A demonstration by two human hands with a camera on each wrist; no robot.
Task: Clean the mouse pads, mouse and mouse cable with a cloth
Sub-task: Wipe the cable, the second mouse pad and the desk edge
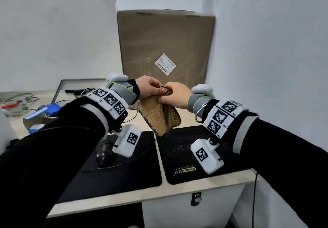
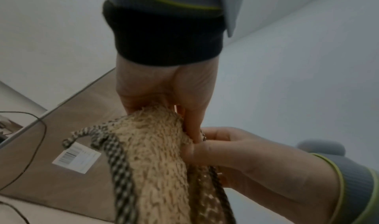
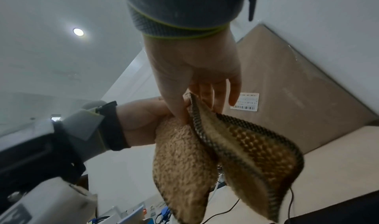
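Here, the left hand [image 1: 148,86] and right hand [image 1: 175,94] are both pinching the top edge of the tan looped-pile cloth [image 1: 157,116], which is hanging above the black mouse pads [image 1: 127,172].

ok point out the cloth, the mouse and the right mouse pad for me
cloth [image 1: 156,116], head view, on the fuzzy tan face hanging below both hands
mouse [image 1: 103,157], head view, on its glossy dark body under the left wrist
right mouse pad [image 1: 179,158], head view, on bare black surface above the logo

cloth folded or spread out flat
Folded: the cloth hangs doubled in two flaps, pinched at its top by the left hand and right hand.
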